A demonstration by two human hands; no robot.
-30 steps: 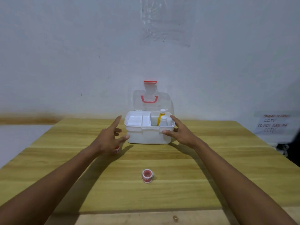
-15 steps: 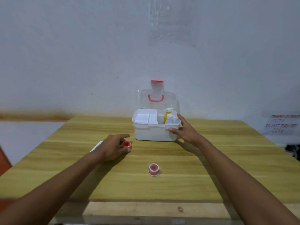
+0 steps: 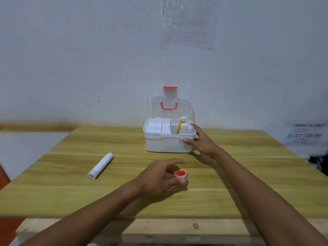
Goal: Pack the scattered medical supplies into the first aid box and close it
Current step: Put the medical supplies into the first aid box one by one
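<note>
The white first aid box (image 3: 165,143) stands at the table's far middle, its clear lid (image 3: 170,107) with red handle raised. Inside its right part stand a yellow bottle (image 3: 181,123) and a white bottle (image 3: 183,129). My right hand (image 3: 201,142) grips the box's right front corner, thumb on the front wall. My left hand (image 3: 158,176) holds a small tape roll with a red core (image 3: 181,174) in its fingertips, low over the table. A second tape roll (image 3: 168,189) peeks out beneath that hand, mostly hidden. A white rolled bandage (image 3: 100,165) lies to the left.
The wooden table (image 3: 248,183) runs to a pale front edge near me and ends against a white wall. A paper notice (image 3: 306,133) hangs at the right, beyond the table.
My left hand picked a tape roll up from beside the box and carried it right and toward me, over the second roll. The bandage came into sight. My right hand stayed on the box.
</note>
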